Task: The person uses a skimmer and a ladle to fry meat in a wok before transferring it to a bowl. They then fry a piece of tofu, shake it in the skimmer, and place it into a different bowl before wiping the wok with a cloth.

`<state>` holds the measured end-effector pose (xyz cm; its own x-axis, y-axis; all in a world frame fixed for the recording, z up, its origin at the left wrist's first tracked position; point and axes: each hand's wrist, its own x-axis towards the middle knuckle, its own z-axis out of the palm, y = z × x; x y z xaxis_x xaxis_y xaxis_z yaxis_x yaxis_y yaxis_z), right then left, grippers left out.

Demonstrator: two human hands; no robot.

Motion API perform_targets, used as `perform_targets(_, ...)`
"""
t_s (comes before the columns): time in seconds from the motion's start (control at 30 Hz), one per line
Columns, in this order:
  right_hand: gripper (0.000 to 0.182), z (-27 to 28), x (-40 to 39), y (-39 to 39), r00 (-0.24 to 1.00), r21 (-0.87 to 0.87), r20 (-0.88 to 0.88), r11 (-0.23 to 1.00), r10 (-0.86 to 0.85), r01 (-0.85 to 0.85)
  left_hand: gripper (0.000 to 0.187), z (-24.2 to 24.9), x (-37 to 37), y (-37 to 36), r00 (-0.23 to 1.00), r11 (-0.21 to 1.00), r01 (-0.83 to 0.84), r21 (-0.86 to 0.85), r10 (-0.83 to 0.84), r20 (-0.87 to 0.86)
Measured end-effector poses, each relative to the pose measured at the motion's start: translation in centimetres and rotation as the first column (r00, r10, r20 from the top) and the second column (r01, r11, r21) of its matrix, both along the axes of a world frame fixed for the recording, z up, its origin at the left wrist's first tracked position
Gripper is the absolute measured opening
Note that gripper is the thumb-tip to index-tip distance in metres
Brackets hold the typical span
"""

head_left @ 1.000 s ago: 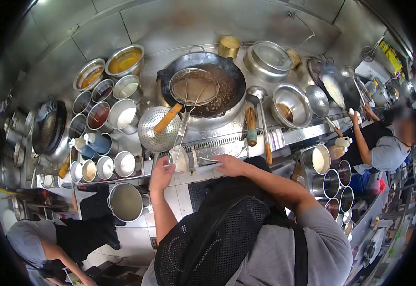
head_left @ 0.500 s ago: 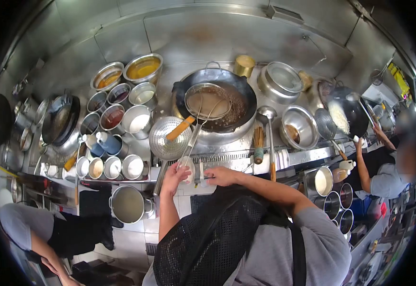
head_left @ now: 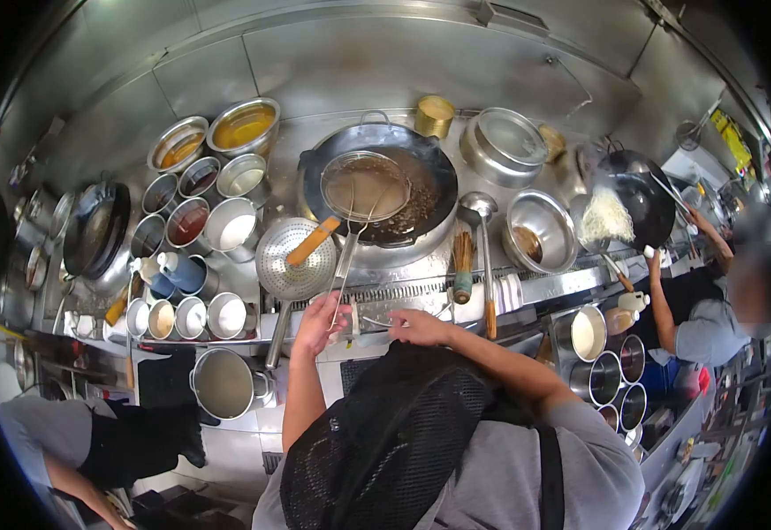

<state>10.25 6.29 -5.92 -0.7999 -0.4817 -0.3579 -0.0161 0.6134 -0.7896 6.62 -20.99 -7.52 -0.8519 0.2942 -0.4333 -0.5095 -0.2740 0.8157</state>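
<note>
My left hand (head_left: 319, 323) is closed around the wire handle of a fine-mesh strainer (head_left: 347, 258). The strainer's round basket rests over a black wok (head_left: 438, 159) of brown liquid, overlapping dark bits on the liquid's right side. At the stove's front edge, my right hand (head_left: 421, 328) has its fingers pinched by a thin metal rod; whether they grip it is hard to make out. Left of the strainer handle lies a perforated skimmer (head_left: 272, 265) with an orange-brown wooden handle piece (head_left: 313, 241) across it.
Metal pots of sauces and powders (head_left: 188, 221) crowd the left. On the right are a bamboo brush (head_left: 463, 265), a ladle (head_left: 489, 256) and a steel bowl (head_left: 551, 231). A co-worker (head_left: 712, 327) handles pale strands (head_left: 606, 217) at another wok. Another person (head_left: 54, 437) is lower left.
The whole view has shifted slightly left. My right hand has drawn away from my left toward the right. The co-worker's pale strands have moved out of the wok onto a skimmer.
</note>
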Motion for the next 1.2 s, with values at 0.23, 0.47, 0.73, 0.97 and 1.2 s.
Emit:
perform_targets(0.23,0.073,1.2,-4.4,-4.1,0.932,-0.137,0.054,0.921,-0.36,0.364,0.039,0.0,1.7,3.4,0.998,0.999,0.047,-0.019,-0.048,-0.051)
perform_targets(0.47,0.099,0.0,-4.8,-5.3,0.916,0.006,-0.088,0.919,-0.391,0.393,0.032,7.2,2.0,2.8,0.821,0.641,-0.153,-0.752,-0.341,-0.458)
perform_targets(0.73,0.081,0.4,-5.3,-6.2,0.867,-0.169,0.239,0.861,-0.436,0.48,0.037,6.4,-11.3,-2.1,0.608,0.398,-0.667,-0.63,-0.199,-0.769)
perform_targets(0.97,0.063,2.6,-5.2,-7.5,0.752,-0.376,0.428,0.658,-0.501,0.652,0.025,4.2,-13.8,-0.3,0.971,0.922,0.23,-0.311,-0.237,0.016)
perform_targets(1.2,0.066,1.8,-6.2,-7.2,0.738,-0.014,-0.257,0.766,-0.624,0.643,0.027,4.0,-11.0,2.9,0.98,0.975,0.152,0.16,-0.169,0.1)
